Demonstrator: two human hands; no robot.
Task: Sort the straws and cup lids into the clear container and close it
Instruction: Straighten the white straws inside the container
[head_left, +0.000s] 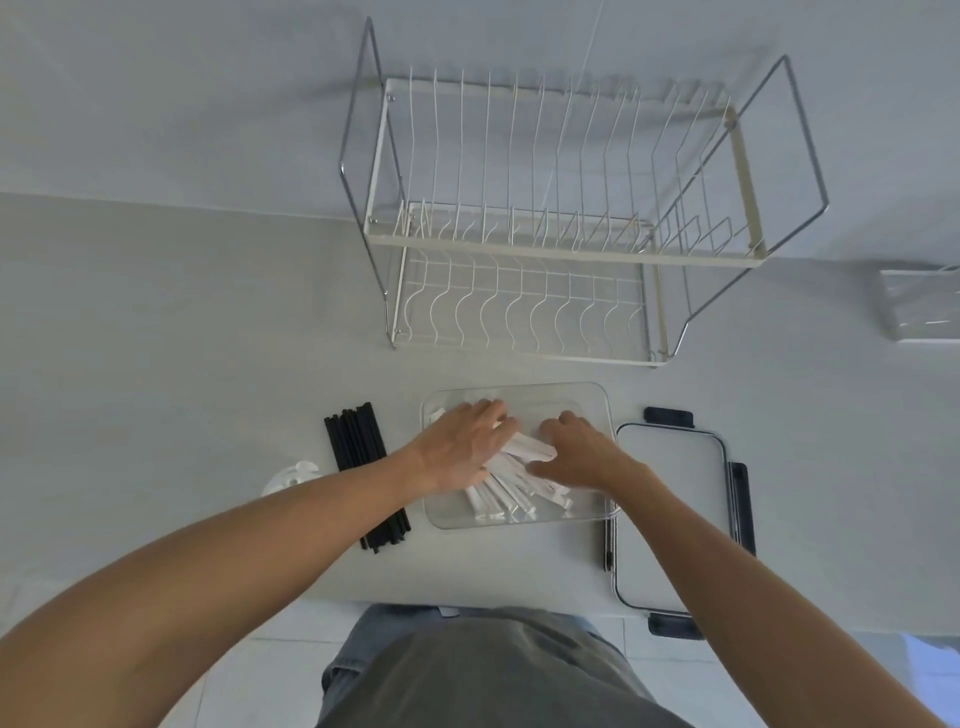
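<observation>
A clear container (597, 405) stands on the counter in front of me. Several white wrapped straws (506, 496) lie inside it, fanned out. My left hand (462, 447) rests flat on top of those straws, fingers spread over them. My right hand (576, 452) is also inside the container, its fingers on the straws' right side. A bundle of black straws (358, 441) lies on the counter left of the container. White cup lids (293, 478) sit further left, partly hidden by my left forearm. The container's lid (675, 514), with dark clips, lies flat to the right.
A two-tier wire dish rack (545, 234) stands behind the container against the wall. A clear plastic box (914, 306) sits at the far right. The counter's front edge runs just below the container, near my waist.
</observation>
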